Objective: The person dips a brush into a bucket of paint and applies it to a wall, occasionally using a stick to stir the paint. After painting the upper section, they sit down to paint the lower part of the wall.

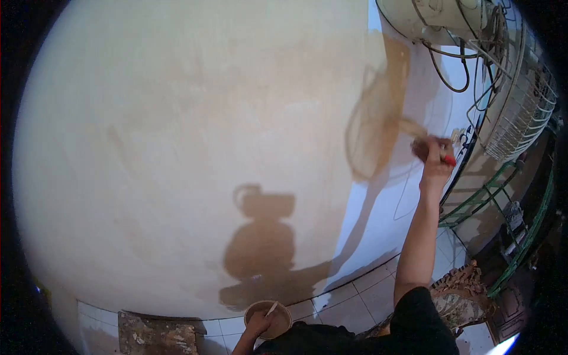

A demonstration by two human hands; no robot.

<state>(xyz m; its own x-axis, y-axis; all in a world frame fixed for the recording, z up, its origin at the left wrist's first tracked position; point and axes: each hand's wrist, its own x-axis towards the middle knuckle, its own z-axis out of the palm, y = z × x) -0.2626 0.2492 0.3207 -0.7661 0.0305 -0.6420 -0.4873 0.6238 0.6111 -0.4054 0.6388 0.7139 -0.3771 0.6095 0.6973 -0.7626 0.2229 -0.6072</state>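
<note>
My right hand (435,155) is raised at the wall on the right, fingers wrapped round a paintbrush (412,126). The red end of its handle shows below my fist, and the pale brush end points up and left against the wall (177,148). That wall is cream on the left and white on the right, with a darker tan strip near the brush. Low in front of my body, my left hand (258,324) grips a round bucket (283,331) over its rim. A thin pale stick-like thing (272,308) stands up beside those fingers.
A wire-caged fan (523,127) and hanging cables (464,83) crowd the upper right. Below them stands a green metal frame (503,186). A paint-stained board (157,334) lies at lower left on the tiled floor (346,302). Crumpled patterned cloth (461,293) sits at lower right.
</note>
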